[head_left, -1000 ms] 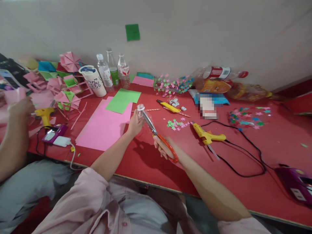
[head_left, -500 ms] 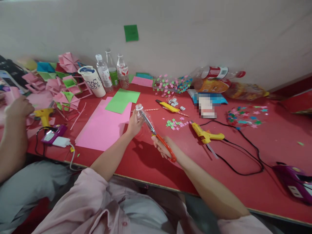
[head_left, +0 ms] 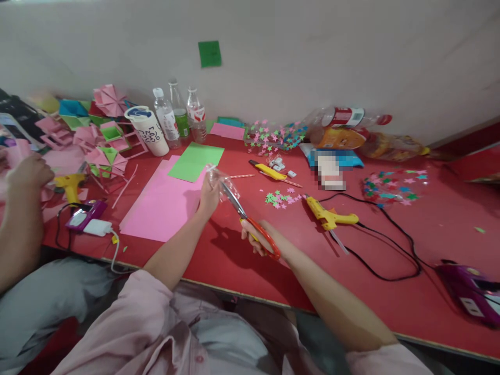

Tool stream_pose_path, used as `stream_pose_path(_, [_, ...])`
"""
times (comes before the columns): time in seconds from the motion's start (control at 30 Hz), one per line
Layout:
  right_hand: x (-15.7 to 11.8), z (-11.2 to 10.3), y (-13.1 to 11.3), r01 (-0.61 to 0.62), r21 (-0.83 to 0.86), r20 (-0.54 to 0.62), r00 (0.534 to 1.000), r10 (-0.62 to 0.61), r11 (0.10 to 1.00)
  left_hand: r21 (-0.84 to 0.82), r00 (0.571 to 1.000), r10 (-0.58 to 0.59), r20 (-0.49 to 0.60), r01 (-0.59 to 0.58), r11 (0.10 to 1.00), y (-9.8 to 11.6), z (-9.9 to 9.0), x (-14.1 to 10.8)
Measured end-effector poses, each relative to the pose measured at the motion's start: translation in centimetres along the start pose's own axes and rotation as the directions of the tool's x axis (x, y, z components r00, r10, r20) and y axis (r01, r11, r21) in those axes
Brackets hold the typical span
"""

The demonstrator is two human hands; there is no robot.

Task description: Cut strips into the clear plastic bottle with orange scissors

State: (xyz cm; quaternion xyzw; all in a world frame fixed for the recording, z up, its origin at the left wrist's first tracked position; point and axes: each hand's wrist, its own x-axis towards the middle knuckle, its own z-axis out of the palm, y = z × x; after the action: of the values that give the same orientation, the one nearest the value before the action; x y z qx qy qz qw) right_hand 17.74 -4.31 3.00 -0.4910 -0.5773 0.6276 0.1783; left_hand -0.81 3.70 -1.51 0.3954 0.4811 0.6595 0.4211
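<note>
My left hand (head_left: 210, 194) is closed around a clear plastic bottle piece (head_left: 229, 188), its neck end tilted up and to the left above the red table. In my right hand (head_left: 253, 239) is a pair of scissors (head_left: 262, 237) with red handles, my fingers wrapped about the grips. The metal blades point up and left and lie against the clear plastic; how far they stand apart I cannot make out. Pink paper sheets (head_left: 156, 208) and a green sheet (head_left: 197, 161) lie left of my left hand. Small green and pink paper stars (head_left: 279, 198) are scattered beyond my right hand.
A yellow glue gun (head_left: 330, 214) with a black cord lies at right, near a purple power strip (head_left: 471, 294). A yellow cutter (head_left: 269, 170) lies farther back. Upright bottles (head_left: 197, 117) and a white cup (head_left: 150, 135) stand behind. At left are paper crafts (head_left: 107, 161) and another person's hand (head_left: 29, 172).
My left hand has moved slightly left with the bottle piece, turning it so its neck tips over leftward. My right hand and the scissors have shifted a little left.
</note>
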Motion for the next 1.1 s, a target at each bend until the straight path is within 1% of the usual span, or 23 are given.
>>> stream_pose_path(0.07, [0.1, 0.1, 0.2, 0.025, 0.004, -0.025, 0.999, -0.025, 1.000, -0.059, 0.998, -0.045, -0.044, 0.043, 0.997, 0.4, -0.1, 0.2])
stream_pose_path(0.13, [0.5, -0.1, 0.4, 0.038, 0.016, -0.094, 0.995, -0.036, 0.999, -0.132, 0.993, -0.115, -0.030, 0.110, 0.985, 0.7, -0.2, 0.3])
stream_pose_path(0.2, [0.9, -0.5, 0.5, 0.027, 0.022, -0.167, 0.986, -0.023, 0.999, -0.216, 0.984, -0.170, 0.061, 0.179, 0.960, 0.9, -0.2, 0.2])
stream_pose_path(0.3, [1.5, -1.0, 0.7, -0.006, 0.027, -0.189, 0.982, 0.011, 1.000, -0.289, 0.953, -0.207, 0.221, 0.267, 0.919, 1.0, -0.2, -0.1])
stream_pose_path(0.37, [1.7, -1.2, 0.9, -0.019, 0.030, -0.181, 0.983, 0.024, 0.999, -0.301, 0.932, -0.223, 0.284, 0.308, 0.902, 1.1, -0.2, -0.2])
stream_pose_path(0.43, [1.8, -1.2, 1.0, -0.022, 0.025, -0.185, 0.982, 0.027, 0.999, -0.320, 0.920, -0.238, 0.313, 0.338, 0.885, 1.2, -0.3, -0.3])
stream_pose_path(0.53, [1.9, -1.1, 1.2, -0.046, 0.015, -0.186, 0.981, 0.048, 0.999, -0.331, 0.911, -0.270, 0.311, 0.370, 0.868, 1.2, -0.3, -0.2])
stream_pose_path(0.63, [1.9, -0.9, 1.3, -0.087, -0.002, -0.164, 0.983, 0.085, 0.996, -0.297, 0.911, -0.305, 0.278, 0.383, 0.875, 1.2, -0.2, -0.1])
stream_pose_path(0.7, [2.0, -0.9, 1.4, -0.092, -0.010, -0.160, 0.983, 0.089, 0.996, -0.300, 0.910, -0.316, 0.268, 0.390, 0.870, 1.3, -0.2, 0.0])
stream_pose_path(0.87, [1.9, -0.9, 1.2, -0.103, -0.002, -0.163, 0.981, 0.101, 0.995, -0.347, 0.884, -0.355, 0.305, 0.450, 0.823, 1.5, -0.2, 0.1])
stream_pose_path(1.0, [1.8, -0.8, 1.1, -0.086, -0.042, -0.170, 0.982, 0.078, 0.995, -0.354, 0.902, -0.327, 0.283, 0.414, 0.839, 1.5, -0.4, 0.1])
stream_pose_path(1.1, [1.7, -0.8, 1.1, -0.085, -0.052, -0.165, 0.983, 0.075, 0.995, -0.309, 0.913, -0.316, 0.259, 0.388, 0.868, 1.2, -0.5, 0.2])
